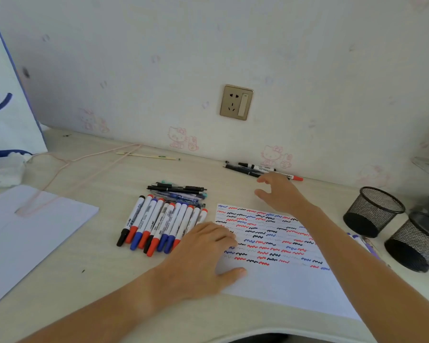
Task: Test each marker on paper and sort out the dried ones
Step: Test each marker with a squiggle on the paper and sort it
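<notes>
A white test paper (282, 280) lies on the desk, its upper half covered in red, blue and black squiggles. My left hand (198, 253) rests flat on the paper's left edge, fingers relaxed. Left of it lies a row of several white markers (159, 224) with red, blue and black caps, and a bunch of thin pens (178, 191) behind them. My right hand (280, 191) hovers with spread fingers, holding nothing, just in front of a small group of pens and a red-capped marker (258, 168) by the wall.
Two black mesh pen cups (374, 211) (416, 243) lie on their sides at the right. More markers (359, 240) peek out past my right forearm. A white paper bag (22, 238) lies flat at the left; another bag (5, 95) stands at the far left.
</notes>
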